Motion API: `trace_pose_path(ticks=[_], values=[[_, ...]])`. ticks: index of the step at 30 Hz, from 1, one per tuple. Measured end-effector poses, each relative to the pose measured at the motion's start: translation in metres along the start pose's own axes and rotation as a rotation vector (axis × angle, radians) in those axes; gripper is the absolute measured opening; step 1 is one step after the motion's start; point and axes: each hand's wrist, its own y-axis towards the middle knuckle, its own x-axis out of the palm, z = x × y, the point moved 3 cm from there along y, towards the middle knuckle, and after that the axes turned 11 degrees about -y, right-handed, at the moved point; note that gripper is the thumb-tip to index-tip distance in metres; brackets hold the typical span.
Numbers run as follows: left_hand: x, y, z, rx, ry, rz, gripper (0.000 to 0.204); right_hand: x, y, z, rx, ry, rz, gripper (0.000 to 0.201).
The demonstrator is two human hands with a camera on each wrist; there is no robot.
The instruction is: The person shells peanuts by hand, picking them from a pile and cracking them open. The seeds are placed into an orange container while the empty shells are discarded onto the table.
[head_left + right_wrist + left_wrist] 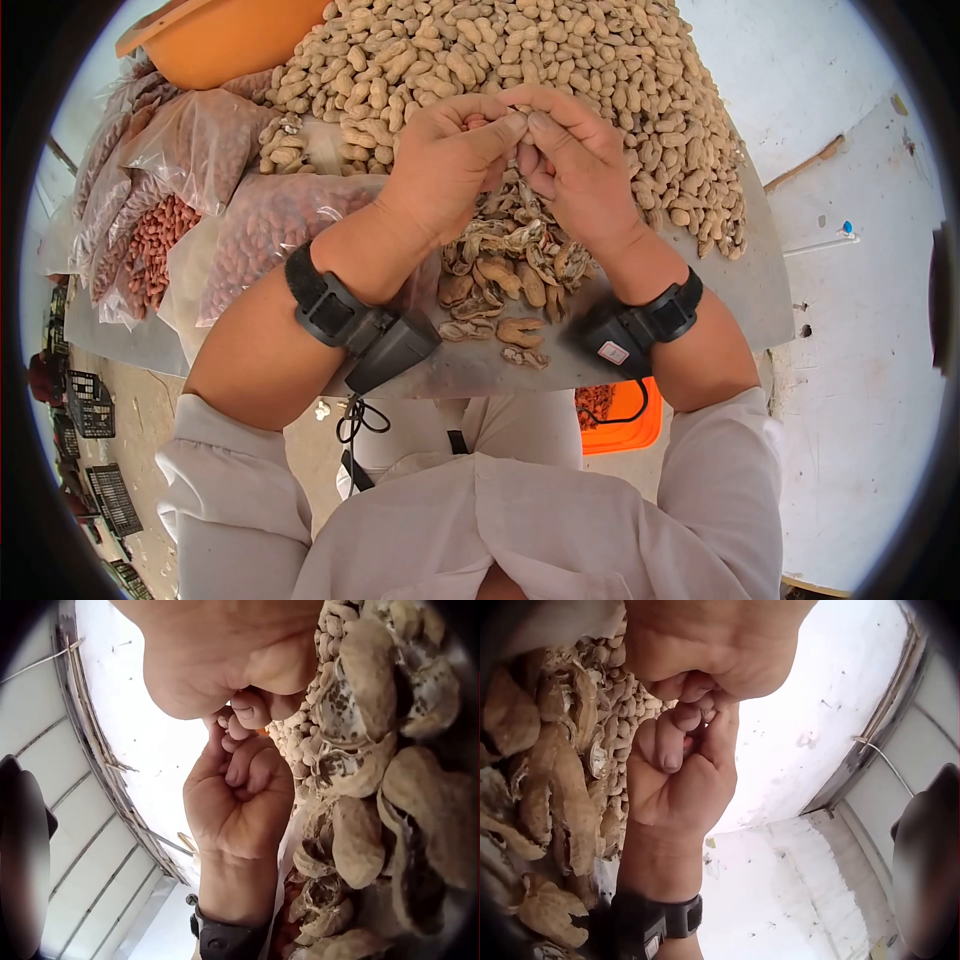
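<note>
Both hands meet fingertip to fingertip above the table, in front of a big heap of unshelled peanuts (560, 50). My left hand (440, 160) and right hand (583, 175) pinch a peanut (521, 108) between thumbs and forefingers; most of it is hidden by the fingers. A reddish kernel (475, 121) shows within the curled left fingers. Something red also shows inside the right hand (686, 780) in the left wrist view. Beneath the hands lies a pile of cracked, empty peanut shells (520, 275).
Clear plastic bags (205, 140) of red kernels stand at the left, one showing loose kernels (160, 240). An orange basin (230, 40) sits at the back left. Below the grey table's (720, 290) front edge is an orange container (640, 425). A white wall (870, 330) stands at the right.
</note>
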Motion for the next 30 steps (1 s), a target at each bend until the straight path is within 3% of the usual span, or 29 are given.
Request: trace_pose_path(ticks=[16,23,26,30], values=[[-0.004,0.0,-0.002,-0.095,-0.024,-0.008,0.011,0.003,-0.001,0.002,-0.04,-0.089,0.084,0.02],[-0.002,-0.002,-0.001,-0.085,-0.019,0.042,0.011,0.0,0.002,0.005,0.031,0.044,-0.034,0.025],[0.001,-0.001,0.002,-0.115,-0.052,-0.063,0.014,-0.008,0.004,0.003,0.022,0.061,-0.114,0.026],[-0.002,0.002,0.001,-0.138,-0.111,-0.021,0.015,-0.01,0.005,0.0,0.02,0.077,-0.168,0.026]])
